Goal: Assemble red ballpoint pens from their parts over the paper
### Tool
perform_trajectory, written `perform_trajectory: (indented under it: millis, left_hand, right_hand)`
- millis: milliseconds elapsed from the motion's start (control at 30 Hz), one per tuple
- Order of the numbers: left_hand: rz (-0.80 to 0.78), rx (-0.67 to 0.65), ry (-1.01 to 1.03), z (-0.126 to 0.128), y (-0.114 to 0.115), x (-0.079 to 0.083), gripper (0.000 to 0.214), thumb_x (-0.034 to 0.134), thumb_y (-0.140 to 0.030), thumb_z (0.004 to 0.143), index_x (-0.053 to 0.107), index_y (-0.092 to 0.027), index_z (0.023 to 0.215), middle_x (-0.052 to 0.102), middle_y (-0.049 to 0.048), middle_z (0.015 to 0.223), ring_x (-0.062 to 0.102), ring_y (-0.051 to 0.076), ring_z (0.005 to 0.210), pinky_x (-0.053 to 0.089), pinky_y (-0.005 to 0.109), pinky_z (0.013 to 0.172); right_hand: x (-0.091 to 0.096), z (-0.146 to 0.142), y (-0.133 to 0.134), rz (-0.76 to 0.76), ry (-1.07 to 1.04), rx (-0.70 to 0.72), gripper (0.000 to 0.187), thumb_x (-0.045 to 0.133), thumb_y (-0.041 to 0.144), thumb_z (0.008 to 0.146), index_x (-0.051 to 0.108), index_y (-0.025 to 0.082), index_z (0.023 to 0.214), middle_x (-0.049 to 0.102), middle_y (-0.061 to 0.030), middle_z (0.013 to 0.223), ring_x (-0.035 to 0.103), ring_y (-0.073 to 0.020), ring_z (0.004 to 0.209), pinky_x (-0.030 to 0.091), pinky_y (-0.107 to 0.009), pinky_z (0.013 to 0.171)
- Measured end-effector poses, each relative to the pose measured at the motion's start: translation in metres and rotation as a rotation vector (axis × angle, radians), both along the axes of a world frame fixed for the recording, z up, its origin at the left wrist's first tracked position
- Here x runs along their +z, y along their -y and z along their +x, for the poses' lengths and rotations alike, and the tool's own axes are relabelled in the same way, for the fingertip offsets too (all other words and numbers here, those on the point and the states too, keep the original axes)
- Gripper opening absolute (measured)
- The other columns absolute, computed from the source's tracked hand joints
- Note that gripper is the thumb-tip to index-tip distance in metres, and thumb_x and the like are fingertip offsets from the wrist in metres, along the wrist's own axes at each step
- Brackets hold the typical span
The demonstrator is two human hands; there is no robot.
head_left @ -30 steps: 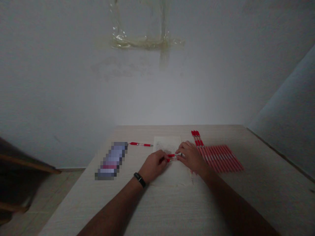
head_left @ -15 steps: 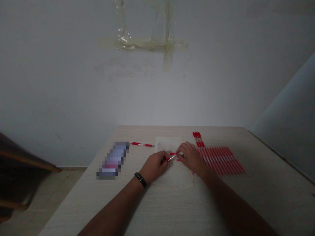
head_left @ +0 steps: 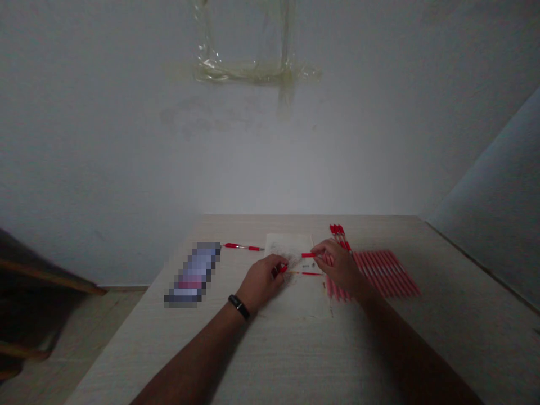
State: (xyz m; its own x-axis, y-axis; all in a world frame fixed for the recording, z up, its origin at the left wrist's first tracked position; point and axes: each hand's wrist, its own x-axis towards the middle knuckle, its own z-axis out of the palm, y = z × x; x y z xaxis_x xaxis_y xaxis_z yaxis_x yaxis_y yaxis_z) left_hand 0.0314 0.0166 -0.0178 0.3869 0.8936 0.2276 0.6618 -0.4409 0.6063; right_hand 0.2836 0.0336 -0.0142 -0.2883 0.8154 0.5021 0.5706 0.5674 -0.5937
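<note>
At nine o'clock from the hands, on the table (head_left: 126, 349), lies a pixelated packet (head_left: 192, 274), too blurred to identify, with a red pen (head_left: 242, 246) toward eleven. The left hand (head_left: 262, 279), wearing a black wristband (head_left: 238, 306), has its fingers (head_left: 276, 271) closed on a short red pen part (head_left: 283, 269), low over a sheet of paper (head_left: 289, 247). A slim red-tipped rod (head_left: 307, 273) lies on the sheet just beside them. The right hand (head_left: 340, 269) pinches a red pen barrel (head_left: 308, 255) in its fingertips, near a row of red pens (head_left: 382, 274) at three o'clock. This light fingertip hold suits such slender parts
</note>
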Motion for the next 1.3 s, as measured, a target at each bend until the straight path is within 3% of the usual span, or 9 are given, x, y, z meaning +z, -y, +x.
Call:
perform_trajectory:
  millis: [400, 600, 733, 900, 1000, 1167, 1300]
  left_hand:
    - [0.047, -0.016, -0.050, -0.0012, 0.0018, 0.0038, 0.036, 0.055, -0.010, 0.078, 0.069, -0.022, 0.108, 0.066, 0.0044, 0.092, 0.059, 0.019, 0.082, 0.045, 0.027, 0.074]
    - [0.062, -0.055, -0.017, 0.0001, 0.0015, 0.0033, 0.021, 0.055, -0.018, 0.088, 0.069, -0.022, 0.103, 0.065, 0.0055, 0.095, 0.060, 0.019, 0.086, 0.044, 0.026, 0.076]
    - [0.067, -0.071, 0.010, 0.0007, 0.0000, 0.0030, 0.014, 0.058, -0.023, 0.091, 0.069, -0.020, 0.100, 0.066, 0.0056, 0.095, 0.060, 0.018, 0.084, 0.044, 0.026, 0.075]
    - [0.097, -0.078, 0.017, -0.0006, -0.0015, 0.0013, 0.013, 0.060, -0.028, 0.092, 0.069, -0.020, 0.098, 0.064, 0.0044, 0.090, 0.058, 0.017, 0.080, 0.042, 0.026, 0.071]
    - [0.096, -0.082, 0.018, -0.0008, -0.0017, 0.0010, 0.014, 0.060, -0.028, 0.093, 0.069, -0.020, 0.099, 0.064, 0.0043, 0.091, 0.058, 0.017, 0.081, 0.043, 0.026, 0.072]
    - [0.087, -0.063, 0.033, -0.0006, -0.0014, 0.0026, 0.013, 0.061, -0.027, 0.092, 0.069, -0.019, 0.100, 0.064, 0.0043, 0.091, 0.058, 0.017, 0.081, 0.043, 0.026, 0.073]
    - [0.105, -0.060, 0.031, -0.0017, -0.0017, 0.0032, 0.014, 0.061, -0.028, 0.093, 0.069, -0.019, 0.099, 0.063, 0.0040, 0.090, 0.057, 0.017, 0.080, 0.042, 0.026, 0.072]
  right_hand:
    - [0.0049, 0.0015, 0.0017, 0.006, 0.002, 0.105, 0.007, 0.060, 0.018, 0.090, 0.065, 0.020, 0.093, 0.065, -0.0054, 0.089, 0.058, -0.0218, 0.089, 0.046, -0.036, 0.081]
    - [0.0015, 0.0023, 0.0007, -0.049, -0.015, 0.137, 0.008, 0.060, 0.019, 0.091, 0.066, 0.021, 0.096, 0.065, -0.0058, 0.093, 0.059, -0.0217, 0.092, 0.046, -0.036, 0.084]
    - [-0.0015, 0.0016, 0.0020, -0.100, -0.007, 0.097, 0.009, 0.059, 0.025, 0.093, 0.066, 0.020, 0.096, 0.063, -0.0048, 0.090, 0.060, -0.0195, 0.085, 0.047, -0.032, 0.076]
    - [-0.0024, -0.0029, 0.0045, -0.152, 0.064, 0.024, 0.023, 0.052, 0.034, 0.098, 0.060, 0.020, 0.082, 0.057, -0.0017, 0.080, 0.056, -0.0156, 0.070, 0.044, -0.027, 0.064]
    - [-0.0022, -0.0046, 0.0053, -0.100, 0.106, 0.041, 0.033, 0.045, 0.034, 0.101, 0.055, 0.020, 0.073, 0.054, -0.0012, 0.074, 0.055, -0.0168, 0.072, 0.043, -0.029, 0.068]
    - [0.0027, -0.0038, 0.0083, -0.060, 0.095, 0.068, 0.008, 0.059, 0.026, 0.094, 0.061, 0.020, 0.099, 0.061, -0.0048, 0.094, 0.057, -0.0202, 0.088, 0.043, -0.033, 0.078]
    - [0.0043, -0.0027, 0.0072, -0.030, 0.130, 0.117, 0.004, 0.063, 0.022, 0.091, 0.061, 0.020, 0.094, 0.061, -0.0040, 0.090, 0.056, -0.0203, 0.087, 0.042, -0.033, 0.079]
